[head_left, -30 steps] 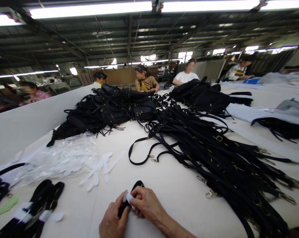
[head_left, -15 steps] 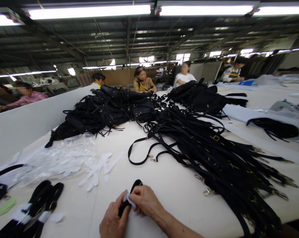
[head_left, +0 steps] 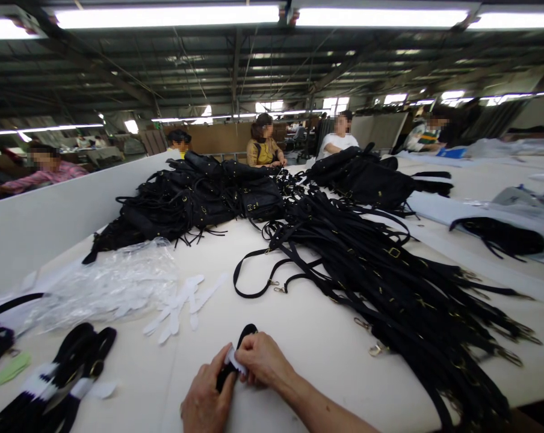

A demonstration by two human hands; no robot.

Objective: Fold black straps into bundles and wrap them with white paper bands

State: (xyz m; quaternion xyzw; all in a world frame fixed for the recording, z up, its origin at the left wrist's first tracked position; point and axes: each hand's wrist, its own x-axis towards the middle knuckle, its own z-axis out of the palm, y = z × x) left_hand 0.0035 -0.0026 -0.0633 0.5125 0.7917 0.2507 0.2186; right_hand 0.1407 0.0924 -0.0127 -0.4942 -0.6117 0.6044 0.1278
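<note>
Your left hand (head_left: 205, 394) has its grip closed around a black strap (head_left: 247, 331) over the tabletop (head_left: 139, 367), partly hidden by your fingers; your right hand (head_left: 263, 361) pinches the white wrap (head_left: 233, 359), fingertips mostly obscured.

A broad pale counter (head_left: 299, 325) fills the lower part of the view and runs back into the hall, with a low white partition (head_left: 50, 222) standing along its left side. Overhead, a row of bright tube lights (head_left: 168, 17) crosses the top, beneath a dark roof (head_left: 182, 66) of sheeting and beams dotted with small pale patches. Beyond the counter stand a brown panel (head_left: 227, 141) and, farther right, a grey board (head_left: 378, 132). Small bright windows (head_left: 269, 106) break the dim far end, and thinner light strips (head_left: 59, 128) run low across the distance
</note>
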